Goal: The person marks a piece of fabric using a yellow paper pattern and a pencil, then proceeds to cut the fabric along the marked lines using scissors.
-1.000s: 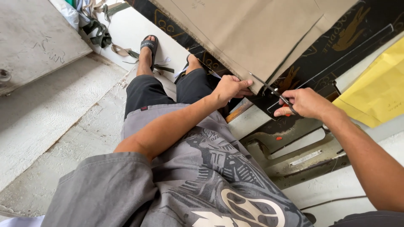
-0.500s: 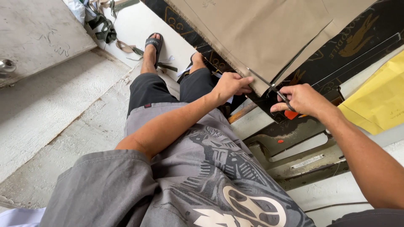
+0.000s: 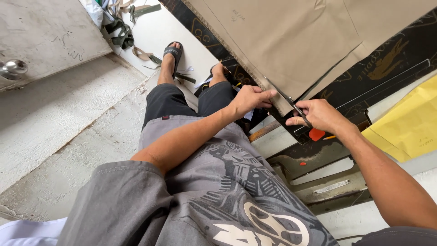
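A large tan sheet (image 3: pixel 296 41) of stiff material lies on a black patterned cloth (image 3: pixel 391 54) over the worktable. My left hand (image 3: pixel 250 98) pinches the sheet's near edge. My right hand (image 3: pixel 318 116) grips a pair of scissors (image 3: pixel 291 105) with orange handles; the blades point along the tan sheet's edge toward my left hand, and a cut line runs up the sheet to the right.
A yellow sheet (image 3: pixel 409 123) lies at the right. A metal machine frame (image 3: pixel 327 182) sits under the table edge. A door with a round knob (image 3: pixel 13 68) is at the left. Cloth scraps (image 3: pixel 123 32) litter the floor beyond my sandalled feet (image 3: pixel 173 52).
Both hands have shifted slightly along the sheet's edge, with the scissors blades now further into the tan sheet near my left hand. The camera view has tilted a little.
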